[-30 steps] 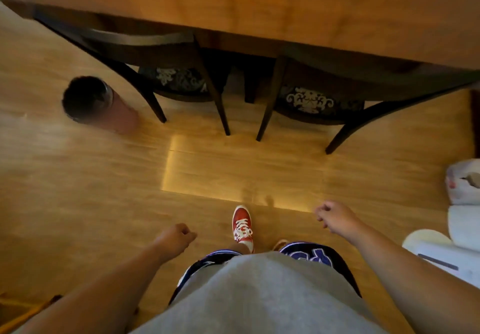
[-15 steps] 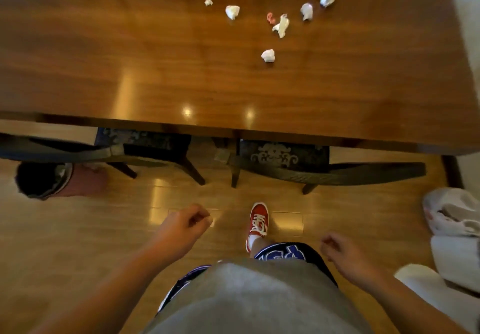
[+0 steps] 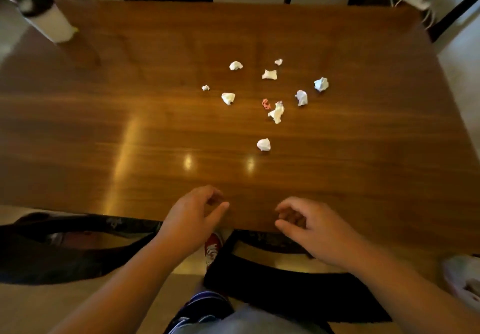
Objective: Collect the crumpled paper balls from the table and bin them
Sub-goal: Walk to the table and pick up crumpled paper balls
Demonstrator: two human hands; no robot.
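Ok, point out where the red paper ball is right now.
Head view: the red paper ball lies near the middle of the table, just left of the elongated white wad.

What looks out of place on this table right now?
Crumpled paper balls lie scattered across the middle of the wooden table. They are mostly white, with one small reddish scrap among them. Nothing looks spilled or broken.

Grey shirt (image 3: 249, 324), navy shorts (image 3: 205, 305), red shoe (image 3: 213, 250)
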